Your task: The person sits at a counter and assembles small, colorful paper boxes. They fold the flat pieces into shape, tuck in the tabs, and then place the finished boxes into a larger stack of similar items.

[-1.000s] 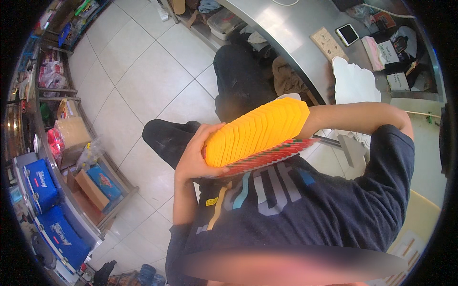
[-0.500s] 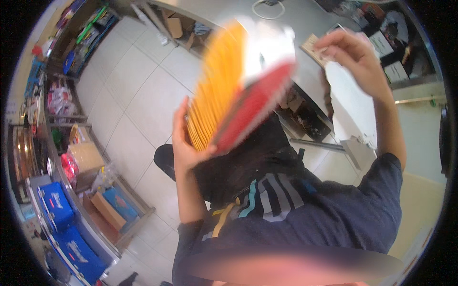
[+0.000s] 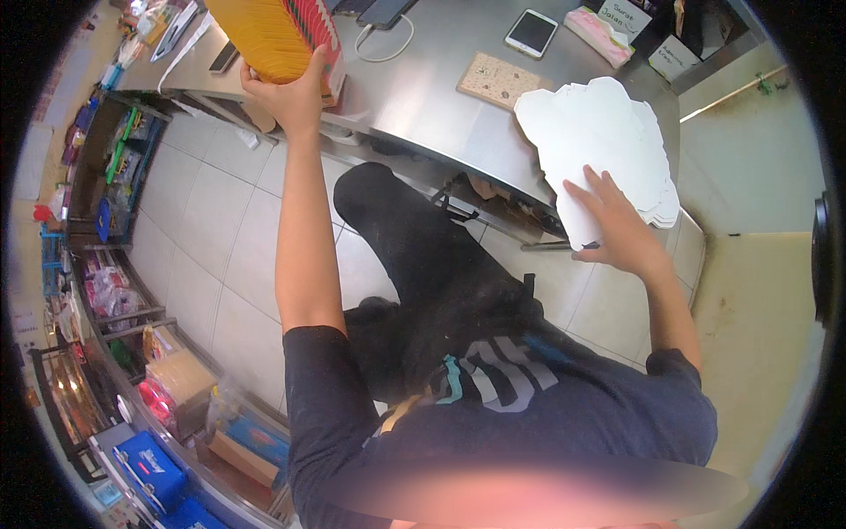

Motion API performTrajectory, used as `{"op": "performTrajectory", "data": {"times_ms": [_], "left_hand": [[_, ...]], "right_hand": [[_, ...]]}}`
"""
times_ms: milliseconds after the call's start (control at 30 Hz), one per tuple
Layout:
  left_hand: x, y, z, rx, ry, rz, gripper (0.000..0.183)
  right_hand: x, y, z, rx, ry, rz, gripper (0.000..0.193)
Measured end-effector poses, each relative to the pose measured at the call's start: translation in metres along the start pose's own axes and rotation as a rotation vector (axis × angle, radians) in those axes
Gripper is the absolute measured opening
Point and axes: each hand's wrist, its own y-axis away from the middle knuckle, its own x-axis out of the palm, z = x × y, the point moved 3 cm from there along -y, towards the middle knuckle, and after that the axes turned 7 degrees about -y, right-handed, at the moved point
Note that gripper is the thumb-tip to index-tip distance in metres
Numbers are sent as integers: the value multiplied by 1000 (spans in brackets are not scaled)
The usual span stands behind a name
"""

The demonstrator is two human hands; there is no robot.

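My left hand, arm stretched forward, is closed around the near end of a yellow and red stack of thin layers at the far left of the metal table. Its yellow edges fan out in ridges, its red side faces right, and the picture's upper edge cuts off its top. My right hand lies with spread fingers on the near corner of a pile of white sheets with wavy cut outlines. That pile reaches over the table's front edge.
On the metal table lie a beige patterned board, a white phone, a dark phone with a white cable and a pink tissue pack. Shelves with packages and blue boxes line the left.
My left hand has carried the yellow and red stack forward and left, from over my lap to the table. My right hand has come down onto the white sheets.
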Motion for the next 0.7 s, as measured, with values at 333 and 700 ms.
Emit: {"op": "performTrajectory", "data": {"times_ms": [333, 700], "left_hand": [[-14, 25, 14, -293, -507, 77, 124], [-78, 182, -141, -670, 1361, 730, 98]], "right_hand": [[-65, 21, 4, -131, -278, -588, 17], [-19, -3, 159, -880, -199, -679, 25]]}}
